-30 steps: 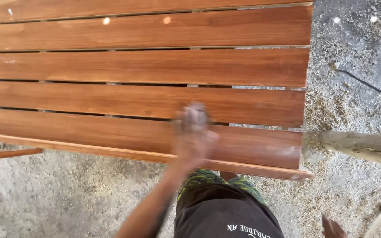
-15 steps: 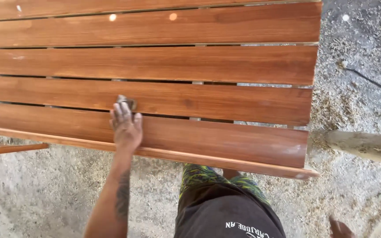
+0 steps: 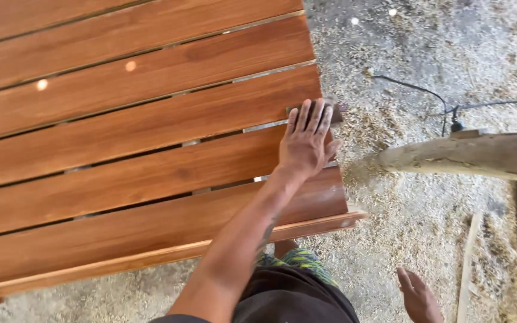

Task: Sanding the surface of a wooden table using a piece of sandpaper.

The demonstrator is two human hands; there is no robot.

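My left hand (image 3: pixel 305 143) lay flat on the slatted wooden panel (image 3: pixel 121 149), fingers (image 3: pixel 312 116) stretched out straight and close together, pressing down a small dark sanding pad (image 3: pixel 334 112) whose edge showed just past my fingertips. The hand was not curled around anything; the pad was only pinned under the flat fingers, and how much of it lay beneath them I could not tell. It sat at the right-hand end of the panel, on the third slat up from the near edge, with the pad reaching that slat's end. My palm rested over the gap toward the next slat, and my forearm crossed the two nearest slats on a slant from the near edge. The reddish-brown slats ran lengthwise with narrow gaps between them, and a thinner, paler strip (image 3: pixel 306 226) ran along the near edge. My right hand (image 3: pixel 419 296) hung low and well apart from the panel, off its near right corner, loosely open with nothing in it. Under everything lay a floor strewn with sawdust and shavings (image 3: pixel 402 203). A rough pale log (image 3: pixel 468 157) lay just beyond the panel's right end, and a thin black cable (image 3: pixel 417 90) trailed across the floor past the far right corner.
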